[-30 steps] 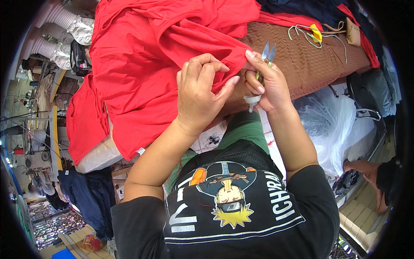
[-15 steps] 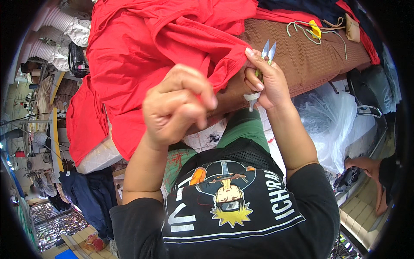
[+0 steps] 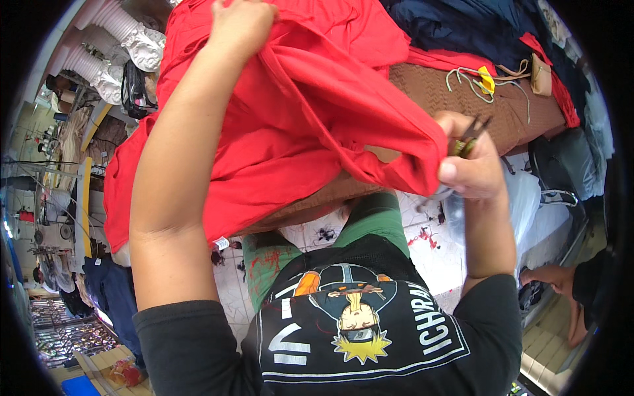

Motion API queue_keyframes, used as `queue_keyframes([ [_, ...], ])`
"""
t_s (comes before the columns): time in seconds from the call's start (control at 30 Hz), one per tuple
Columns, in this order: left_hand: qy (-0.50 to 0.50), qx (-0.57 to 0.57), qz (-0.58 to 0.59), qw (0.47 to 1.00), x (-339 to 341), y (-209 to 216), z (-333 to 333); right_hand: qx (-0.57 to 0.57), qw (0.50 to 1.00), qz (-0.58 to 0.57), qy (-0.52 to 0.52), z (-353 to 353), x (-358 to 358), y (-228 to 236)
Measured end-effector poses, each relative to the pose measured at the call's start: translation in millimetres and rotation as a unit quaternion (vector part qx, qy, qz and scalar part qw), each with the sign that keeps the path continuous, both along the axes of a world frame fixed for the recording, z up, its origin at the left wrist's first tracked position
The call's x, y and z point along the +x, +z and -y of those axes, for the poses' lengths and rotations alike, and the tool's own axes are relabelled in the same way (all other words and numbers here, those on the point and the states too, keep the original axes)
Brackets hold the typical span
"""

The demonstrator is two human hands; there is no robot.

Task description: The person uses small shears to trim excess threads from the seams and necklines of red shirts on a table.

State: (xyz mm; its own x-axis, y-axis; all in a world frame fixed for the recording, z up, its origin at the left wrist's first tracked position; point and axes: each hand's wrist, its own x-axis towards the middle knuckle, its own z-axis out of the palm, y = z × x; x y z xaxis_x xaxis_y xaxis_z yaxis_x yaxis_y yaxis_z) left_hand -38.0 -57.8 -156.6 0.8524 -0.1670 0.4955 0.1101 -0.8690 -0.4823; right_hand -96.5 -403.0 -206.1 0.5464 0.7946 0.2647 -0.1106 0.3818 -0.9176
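A large red garment (image 3: 370, 99) is stretched between my two hands, its near part lifted in a loose fold. My left hand (image 3: 243, 28) grips it at the far side, close to the top edge of the picture, with the fingertips partly cut off. On the right, my right hand (image 3: 477, 165) pinches the garment's end between thumb and fingers. That same hand also holds a pair of thread snips (image 3: 470, 137), blades pointing up and away from the cloth. A small white label (image 3: 220, 243) shows at the garment's lower edge.
A brown patterned cover (image 3: 422, 89) lies under the cloth. Green cords with a yellow piece (image 3: 487, 80), a tan pouch (image 3: 541, 75) and dark blue fabric (image 3: 462, 26) rest at the far right. Another person's hand (image 3: 551, 278) shows at right, near a clear plastic bag (image 3: 522, 198).
My left hand has moved from mid-air to the far side and taken hold of the red garment. My right hand has come nearer and right, drawing the garment's end along with the snips.
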Motion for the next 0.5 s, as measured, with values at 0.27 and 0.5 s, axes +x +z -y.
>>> queue_keyframes([
  [0.27, -0.064, 0.065, 0.054, 0.994, -29, 6, -9, -0.057, 0.985, 0.161, -0.036, 22, 27, 49],
  [0.5, -0.144, -0.318, 0.02, 0.937, -35, -8, -7, -0.129, 0.961, 0.235, -0.065, 13, 36, 53],
])
